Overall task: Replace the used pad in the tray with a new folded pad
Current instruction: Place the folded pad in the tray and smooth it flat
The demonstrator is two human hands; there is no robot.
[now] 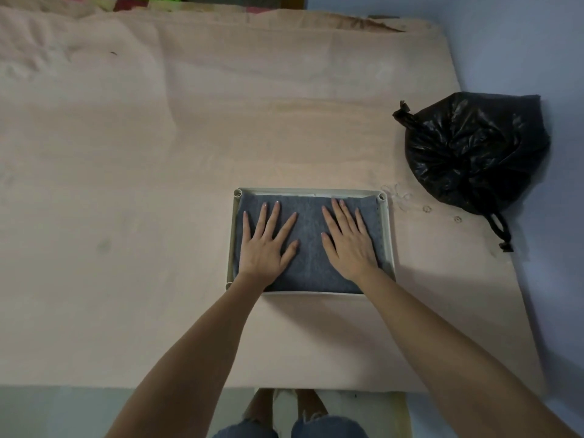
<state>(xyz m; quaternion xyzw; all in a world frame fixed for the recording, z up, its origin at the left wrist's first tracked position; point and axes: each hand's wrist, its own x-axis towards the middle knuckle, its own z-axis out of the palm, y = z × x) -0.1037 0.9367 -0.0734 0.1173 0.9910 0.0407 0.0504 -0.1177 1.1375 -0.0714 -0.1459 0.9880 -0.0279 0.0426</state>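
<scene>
- No text, label, brand, number or sign could be read on anything in view.

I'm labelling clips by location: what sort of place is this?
Probably a home bedroom: a wide peach-coloured mattress against pale blue walls, with a tied black plastic rubbish bag beside the small white tray.

The pad (pixel 311 245) lies in the tray (pixel 389 235) on the mattress (pixel 158 184), bag (pixel 474 150) to its right.
</scene>
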